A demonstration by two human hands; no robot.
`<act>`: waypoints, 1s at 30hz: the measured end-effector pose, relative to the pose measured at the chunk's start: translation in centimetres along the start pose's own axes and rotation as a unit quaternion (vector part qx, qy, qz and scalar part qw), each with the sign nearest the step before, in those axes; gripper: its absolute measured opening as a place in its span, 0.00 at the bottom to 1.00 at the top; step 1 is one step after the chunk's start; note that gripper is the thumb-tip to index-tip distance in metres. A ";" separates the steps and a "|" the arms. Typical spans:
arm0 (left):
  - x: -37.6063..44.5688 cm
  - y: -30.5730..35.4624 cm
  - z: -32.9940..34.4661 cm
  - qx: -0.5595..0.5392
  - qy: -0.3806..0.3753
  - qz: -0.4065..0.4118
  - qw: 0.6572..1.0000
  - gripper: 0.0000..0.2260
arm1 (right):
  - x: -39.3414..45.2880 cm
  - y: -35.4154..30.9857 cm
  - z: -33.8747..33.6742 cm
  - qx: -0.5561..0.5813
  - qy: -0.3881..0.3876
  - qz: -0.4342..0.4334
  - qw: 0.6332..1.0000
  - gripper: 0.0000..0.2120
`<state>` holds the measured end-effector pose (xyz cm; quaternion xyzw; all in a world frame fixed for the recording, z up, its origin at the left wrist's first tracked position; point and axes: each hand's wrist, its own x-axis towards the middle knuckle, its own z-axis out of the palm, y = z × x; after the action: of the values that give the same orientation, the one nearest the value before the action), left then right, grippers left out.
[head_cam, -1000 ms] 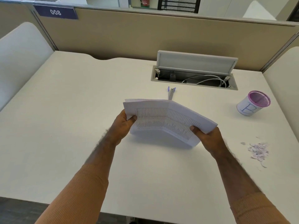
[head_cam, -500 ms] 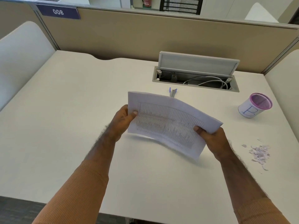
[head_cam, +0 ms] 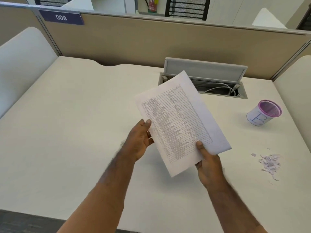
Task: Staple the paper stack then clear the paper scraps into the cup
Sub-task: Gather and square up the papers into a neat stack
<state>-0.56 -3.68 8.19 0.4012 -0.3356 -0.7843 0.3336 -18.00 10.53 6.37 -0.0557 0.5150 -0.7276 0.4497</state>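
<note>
Evidently both hands, left hand (head_cam: 140, 140) and right hand (head_cam: 207, 163), pinch the white printed paper stack (head_cam: 180, 121) with thumb and fingers, lifted off the counter (head_cam: 75, 115) to square its edges for stapling.

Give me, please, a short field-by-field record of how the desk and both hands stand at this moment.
paper stack: held up above the desk, tilted
left hand: thumb on the stack's left edge
right hand: pinches the stack's lower edge
paper scraps: loose pile on the desk, at right
cup: purple-rimmed, beyond the scraps
stapler: hidden from view
</note>
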 end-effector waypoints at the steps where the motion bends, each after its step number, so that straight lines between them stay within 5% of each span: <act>1: 0.1 -0.1 0.5 0.002 0.027 0.003 1.000 0.12 | -0.2 0.5 0.2 -0.001 0.003 0.002 1.000 0.15; 7: 0.6 1.2 0.1 0.063 0.096 0.037 0.993 0.09 | 0.1 -0.5 -1.4 -0.087 -0.079 0.013 0.993 0.24; 10: 0.5 2.4 -0.9 0.121 0.077 0.077 0.987 0.09 | 1.4 -3.0 -3.0 -0.163 -0.173 0.044 0.970 0.19; 13: 0.7 3.2 -1.7 0.160 0.047 0.092 0.982 0.11 | 2.3 -5.4 -2.9 -0.245 -0.217 0.070 0.942 0.29; 19: 0.7 4.0 -2.1 0.227 0.000 0.074 0.971 0.10 | 3.0 -5.1 0.2 -0.397 -0.178 0.043 0.899 0.13; 26: 0.4 3.9 -4.7 0.233 0.033 0.049 0.971 0.09 | 1.9 -3.7 0.9 -0.385 -0.185 0.081 0.901 0.19; 30: 0.0 3.1 -6.9 0.248 0.060 0.025 0.966 0.08 | 6.0 -2.7 1.6 -0.390 -0.043 0.008 0.920 0.17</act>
<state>6.09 -7.18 7.55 0.5095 -0.5090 -0.6422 0.2624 -22.32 5.31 7.00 -0.2538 0.7387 -0.4622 0.4198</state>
